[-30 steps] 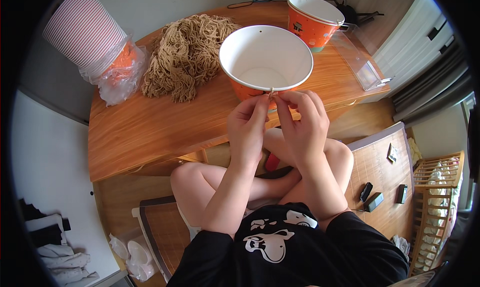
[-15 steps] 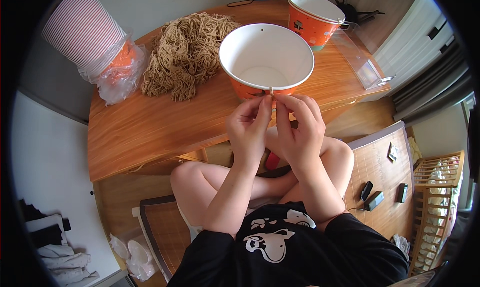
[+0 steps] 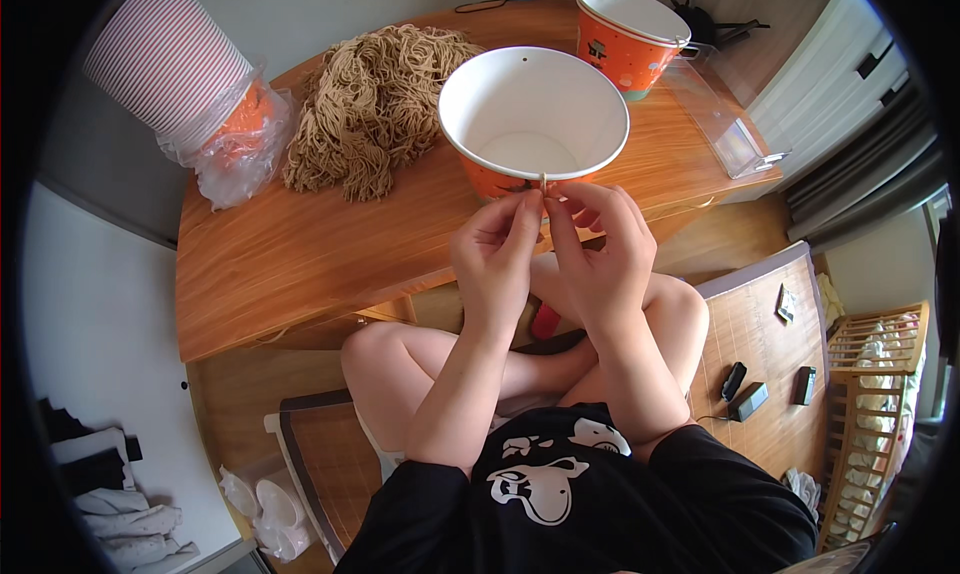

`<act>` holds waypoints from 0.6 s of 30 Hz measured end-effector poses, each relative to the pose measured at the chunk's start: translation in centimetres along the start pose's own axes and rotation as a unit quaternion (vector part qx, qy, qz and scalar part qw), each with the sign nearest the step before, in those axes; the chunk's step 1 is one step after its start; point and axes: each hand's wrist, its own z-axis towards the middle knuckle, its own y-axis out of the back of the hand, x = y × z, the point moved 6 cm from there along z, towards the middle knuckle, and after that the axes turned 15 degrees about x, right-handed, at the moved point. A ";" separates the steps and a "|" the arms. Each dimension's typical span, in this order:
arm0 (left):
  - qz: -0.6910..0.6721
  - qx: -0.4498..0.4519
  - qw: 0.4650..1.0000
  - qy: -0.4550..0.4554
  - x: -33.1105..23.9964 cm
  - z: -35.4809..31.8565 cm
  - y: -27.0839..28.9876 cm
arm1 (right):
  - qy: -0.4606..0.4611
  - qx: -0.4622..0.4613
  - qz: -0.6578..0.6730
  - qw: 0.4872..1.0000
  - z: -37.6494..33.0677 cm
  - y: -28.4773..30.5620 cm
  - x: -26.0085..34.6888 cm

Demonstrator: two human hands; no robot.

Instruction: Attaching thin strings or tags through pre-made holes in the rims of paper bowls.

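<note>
- Two bare hands of yours meet at the near rim of an orange printed paper bucket (image 3: 530,114), white inside, its round mouth facing up toward you.
- Your left hand (image 3: 493,259) has thumb and forefinger closed in a pinch on a short tan cord (image 3: 543,181) at that rim; its other fingers are curled in.
- Your right hand (image 3: 607,254) pinches at the same cord, thumb tip just beside your left thumb, remaining fingers loosely bent. How firmly either hand grips, you cannot tell from here, as the fingertips cover most of the cord.
- One small dark hole (image 3: 525,60) shows in the bucket's far wall, just under the rim, opposite your hands.
- The bucket is at the near side of the wooden table (image 3: 330,244); your hands hide part of its lower front.
- Left of it, near but apart, lies a tangled heap of tan cords (image 3: 375,109).
- Farther left, a tilted stack of red-and-white striped paper buckets (image 3: 175,69) sits partly in a crumpled clear plastic bag (image 3: 215,174).
- Behind and to the right stands another orange paper bucket (image 3: 620,59), a bit of cord at its rim, with a clear plastic stand (image 3: 740,149) nearby at the table's right edge.
</note>
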 end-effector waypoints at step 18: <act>0.164 -0.039 0.983 -0.079 -1.5 -0.2 0.8 | 0.028 -0.013 0.002 1.000 -0.6 -1.0 -0.4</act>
